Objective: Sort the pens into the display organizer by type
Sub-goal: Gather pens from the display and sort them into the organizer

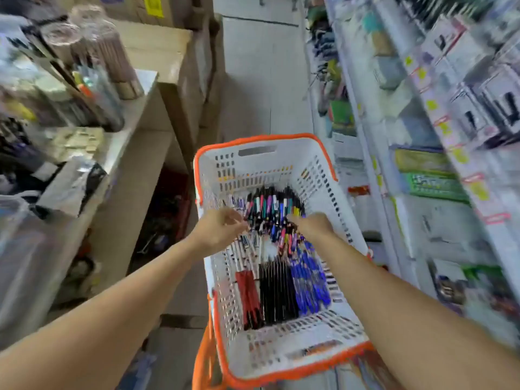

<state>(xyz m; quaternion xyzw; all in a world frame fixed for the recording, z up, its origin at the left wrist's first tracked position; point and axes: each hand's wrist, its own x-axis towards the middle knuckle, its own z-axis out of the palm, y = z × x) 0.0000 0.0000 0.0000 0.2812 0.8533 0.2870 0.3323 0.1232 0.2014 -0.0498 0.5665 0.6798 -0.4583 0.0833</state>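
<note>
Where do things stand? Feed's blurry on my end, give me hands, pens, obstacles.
Both hands in the basket, over the mixed pens; grip unclear through blur. Red, black, blue bundles near side. Nothing blocking.

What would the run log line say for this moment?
both hands reaching into mixed pens | white orange-rimmed plastic basket | grip unclear, blurred

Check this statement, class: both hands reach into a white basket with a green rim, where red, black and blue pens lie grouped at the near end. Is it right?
Not quite. The head view shows the basket's rim is orange, not green. The rest holds: the left hand and right hand reach into the white basket, and red pens, black pens and blue pens lie grouped at its near end.
</note>
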